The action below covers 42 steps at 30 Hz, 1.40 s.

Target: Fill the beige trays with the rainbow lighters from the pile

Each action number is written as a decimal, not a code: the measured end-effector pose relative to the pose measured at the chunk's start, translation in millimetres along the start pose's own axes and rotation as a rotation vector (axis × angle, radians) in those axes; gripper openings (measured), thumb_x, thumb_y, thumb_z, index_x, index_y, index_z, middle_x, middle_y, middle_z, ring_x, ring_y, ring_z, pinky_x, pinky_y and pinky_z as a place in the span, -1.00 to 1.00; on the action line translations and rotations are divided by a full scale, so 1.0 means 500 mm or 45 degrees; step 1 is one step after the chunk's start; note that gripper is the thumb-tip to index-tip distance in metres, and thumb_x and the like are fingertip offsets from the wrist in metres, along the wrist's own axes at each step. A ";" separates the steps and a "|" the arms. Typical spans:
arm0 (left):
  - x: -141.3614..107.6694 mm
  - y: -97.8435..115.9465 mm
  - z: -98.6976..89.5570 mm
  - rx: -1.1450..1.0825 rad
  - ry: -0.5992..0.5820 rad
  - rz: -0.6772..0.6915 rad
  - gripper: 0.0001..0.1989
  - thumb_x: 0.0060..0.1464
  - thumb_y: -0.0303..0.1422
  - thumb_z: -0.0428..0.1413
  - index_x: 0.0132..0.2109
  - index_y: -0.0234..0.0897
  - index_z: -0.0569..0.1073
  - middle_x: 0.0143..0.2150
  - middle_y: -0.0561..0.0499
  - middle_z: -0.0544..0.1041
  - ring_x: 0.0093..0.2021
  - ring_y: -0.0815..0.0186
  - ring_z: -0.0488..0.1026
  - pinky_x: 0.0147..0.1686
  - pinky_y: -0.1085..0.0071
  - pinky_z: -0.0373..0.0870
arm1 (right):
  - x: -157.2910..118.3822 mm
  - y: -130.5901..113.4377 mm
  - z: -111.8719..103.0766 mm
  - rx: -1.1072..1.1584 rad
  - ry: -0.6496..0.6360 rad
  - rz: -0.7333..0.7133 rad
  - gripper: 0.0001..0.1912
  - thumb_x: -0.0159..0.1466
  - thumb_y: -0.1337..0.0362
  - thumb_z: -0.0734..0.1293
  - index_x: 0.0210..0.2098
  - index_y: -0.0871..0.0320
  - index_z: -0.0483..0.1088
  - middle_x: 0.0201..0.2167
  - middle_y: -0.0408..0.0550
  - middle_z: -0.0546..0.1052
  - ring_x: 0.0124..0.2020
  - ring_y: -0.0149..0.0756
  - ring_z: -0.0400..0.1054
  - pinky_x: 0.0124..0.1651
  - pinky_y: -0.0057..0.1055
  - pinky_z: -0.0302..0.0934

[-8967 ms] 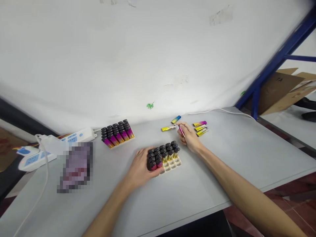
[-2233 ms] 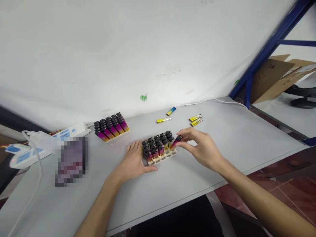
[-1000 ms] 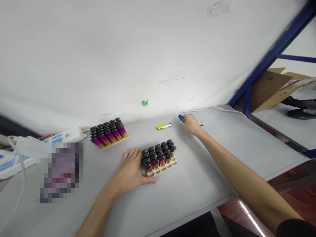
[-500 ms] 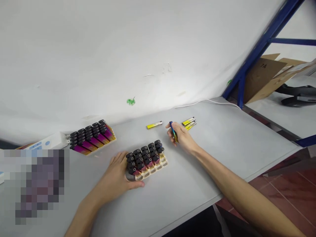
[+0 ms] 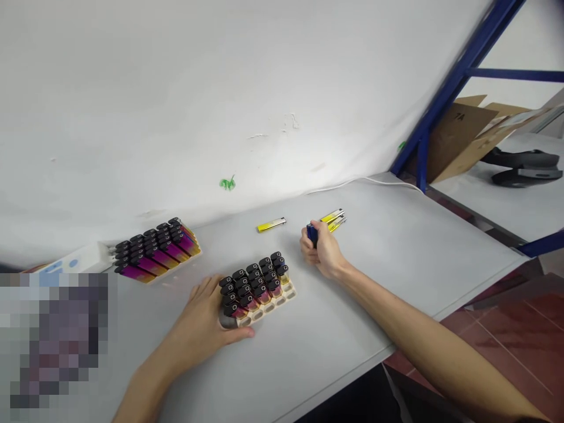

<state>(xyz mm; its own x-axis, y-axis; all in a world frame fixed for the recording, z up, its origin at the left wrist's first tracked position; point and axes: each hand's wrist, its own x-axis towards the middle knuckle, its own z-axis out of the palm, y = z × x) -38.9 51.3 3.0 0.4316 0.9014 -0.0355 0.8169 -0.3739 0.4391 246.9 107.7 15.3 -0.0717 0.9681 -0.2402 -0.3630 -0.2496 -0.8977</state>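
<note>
My left hand (image 5: 214, 314) is wrapped round the left end of a pale tray (image 5: 268, 309), its thumb along the front edge. Black-capped pink and amber lighters (image 5: 255, 282) stand in the tray, and the front row of slots shows bare holes. To the right, my right hand (image 5: 324, 249) is closed on a dark blue lighter (image 5: 312, 234), which it holds above the table. Just behind that hand lie yellow and silver lighters (image 5: 335, 218). Another yellow lighter (image 5: 271, 224) lies apart, behind the tray.
A second tray of purple and orange lighters (image 5: 154, 258) stands at the left by the wall, next to a white power strip (image 5: 73, 261). A cable (image 5: 343, 185) runs along the wall. Blue shelving (image 5: 445, 88) holds a cardboard box (image 5: 462, 135) at right.
My right hand has turned the blue lighter from a slanted pose with its long side showing to one with its end toward me. My left hand stays on the tray. The view has shifted slightly.
</note>
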 end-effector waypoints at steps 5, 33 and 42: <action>0.002 -0.001 0.000 -0.019 0.024 0.021 -0.33 -0.13 0.05 0.33 0.11 -0.02 0.41 0.10 -0.06 0.44 0.17 -0.10 0.34 0.13 -0.04 0.29 | -0.005 0.000 0.003 -0.034 -0.034 -0.010 -0.51 0.32 -0.03 0.06 -0.65 0.06 -0.02 -0.75 -0.30 -0.10 -0.69 -0.49 -0.35 -0.63 -0.45 -0.39; 0.011 0.005 0.006 0.103 0.153 -0.029 -0.32 -0.04 0.13 0.23 0.11 -0.16 0.35 0.05 -0.10 0.45 0.14 -0.09 0.34 0.17 -0.03 0.17 | -0.010 -0.019 -0.026 -0.623 -0.276 -0.394 -0.65 0.18 0.00 0.45 -0.27 0.16 0.47 -0.39 -0.16 0.45 -0.41 -0.41 0.25 -0.32 -0.41 0.14; 0.020 0.009 0.012 0.114 0.219 -0.060 -0.38 -0.03 0.06 0.27 0.05 -0.21 0.36 0.01 -0.12 0.44 0.09 -0.07 0.34 0.13 0.00 0.19 | -0.006 -0.002 -0.030 -0.670 -0.363 -0.450 -0.64 0.10 0.11 0.53 -0.20 0.16 0.44 -0.42 -0.15 0.57 -0.35 -0.33 0.44 -0.18 -0.31 0.27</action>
<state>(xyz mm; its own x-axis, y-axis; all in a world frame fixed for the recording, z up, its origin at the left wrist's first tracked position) -28.8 57.3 -1.1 0.3263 0.9396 0.1032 0.8690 -0.3411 0.3586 261.5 104.7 11.5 -0.2998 0.9434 0.1417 0.0836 0.1739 -0.9812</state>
